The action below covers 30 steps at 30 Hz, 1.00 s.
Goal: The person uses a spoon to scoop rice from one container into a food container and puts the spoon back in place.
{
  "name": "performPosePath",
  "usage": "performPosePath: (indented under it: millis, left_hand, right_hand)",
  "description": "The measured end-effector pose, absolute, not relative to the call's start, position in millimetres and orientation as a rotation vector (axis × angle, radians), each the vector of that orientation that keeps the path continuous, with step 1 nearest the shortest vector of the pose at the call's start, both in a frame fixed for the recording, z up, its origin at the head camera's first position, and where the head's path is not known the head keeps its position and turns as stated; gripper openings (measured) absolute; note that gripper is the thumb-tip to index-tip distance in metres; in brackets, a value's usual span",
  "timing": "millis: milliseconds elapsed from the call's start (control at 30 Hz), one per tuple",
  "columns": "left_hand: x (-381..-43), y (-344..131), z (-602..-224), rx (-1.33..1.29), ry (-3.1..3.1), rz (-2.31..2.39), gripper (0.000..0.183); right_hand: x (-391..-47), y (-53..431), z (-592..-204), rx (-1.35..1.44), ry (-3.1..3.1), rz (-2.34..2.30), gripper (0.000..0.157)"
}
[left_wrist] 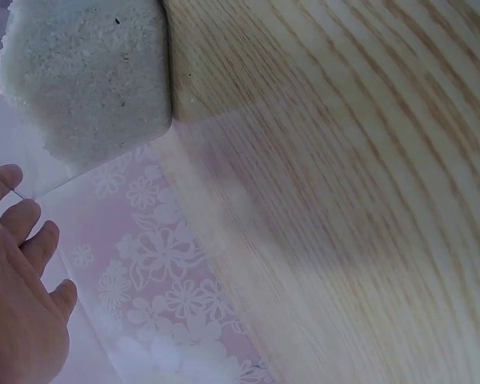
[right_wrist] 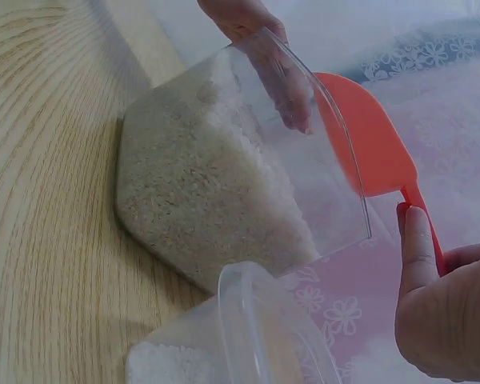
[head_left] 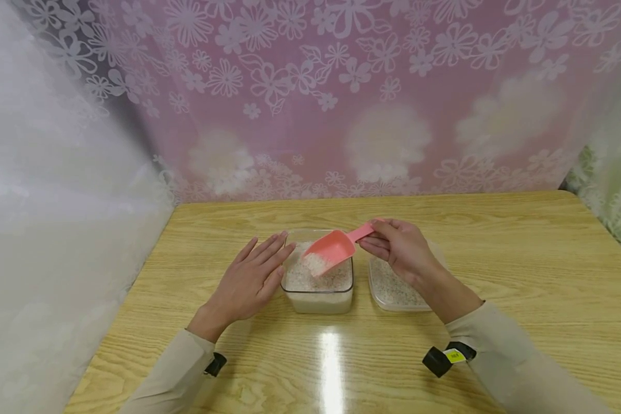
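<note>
My right hand (head_left: 406, 250) pinches the handle of a pink scoop (head_left: 336, 247), which hangs tilted over a clear glass container (head_left: 318, 302) of white rice (right_wrist: 200, 160). Some rice lies at the scoop's front lip, low over the rice below. My left hand (head_left: 253, 279) is held flat with its fingers straight, fingertips right at the container's left rim. In the left wrist view its fingers (left_wrist: 40, 244) show beside the clear wall. A second, plastic container (head_left: 393, 290) with rice in it stands just right of the glass one, partly covered by my right forearm.
Both containers stand on a wood-grain table (head_left: 538, 276). Behind it hangs a pink flowered curtain (head_left: 310, 115), and a pale sheet (head_left: 67, 201) hangs along the left side. Black wrist cameras sit on both sleeves, the right one (head_left: 439, 361) over the table.
</note>
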State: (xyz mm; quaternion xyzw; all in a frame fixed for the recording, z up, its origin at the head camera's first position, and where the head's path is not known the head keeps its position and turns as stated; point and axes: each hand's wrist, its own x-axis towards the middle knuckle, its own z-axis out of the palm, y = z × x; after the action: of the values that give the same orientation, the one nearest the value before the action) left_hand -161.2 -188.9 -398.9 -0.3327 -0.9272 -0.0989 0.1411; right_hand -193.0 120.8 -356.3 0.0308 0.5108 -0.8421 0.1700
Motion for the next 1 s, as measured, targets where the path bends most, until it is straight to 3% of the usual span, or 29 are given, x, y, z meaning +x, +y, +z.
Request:
performPosePath:
  millis: [533, 1000]
  left_hand:
    - [-162, -188, -399, -0.954, -2.681, -0.306, 0.048]
    - [-160, -188, -398, -0.953, -2.693, -0.302, 0.048]
  right_hand:
    - [-193, 141, -352, 0.063, 1.379, -2.435, 0.020]
    - [-192, 190, -352, 0.079, 1.216, -2.530, 0.013]
